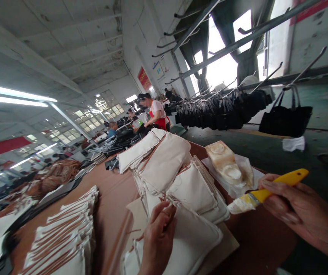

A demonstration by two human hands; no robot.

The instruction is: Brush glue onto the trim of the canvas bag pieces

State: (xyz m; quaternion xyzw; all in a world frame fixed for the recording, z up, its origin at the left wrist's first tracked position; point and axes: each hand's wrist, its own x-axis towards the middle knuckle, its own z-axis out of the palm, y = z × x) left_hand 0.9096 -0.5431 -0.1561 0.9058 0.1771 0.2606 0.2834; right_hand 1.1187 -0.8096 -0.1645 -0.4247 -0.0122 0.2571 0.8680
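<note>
My right hand [292, 206] grips a paintbrush [278, 184] by its yellow handle. White paste coats the bristles, which point left toward the stacked pieces. My left hand [159, 233] is closed over the near cream padded piece [195, 236], its fingertips pinched at the piece's upper edge; what they hold is hidden. More cream padded pieces [166, 160] with brown edges lie piled just beyond. A pale plastic container [222, 160], cut open and smeared with white paste, lies on its side behind the brush.
A fanned row of white pieces with brown edges [63, 233] lies on the brown tabletop [109, 191] at left. Black bags [224, 110] hang from a metal rack at right. A person in a red apron [159, 114] works farther back.
</note>
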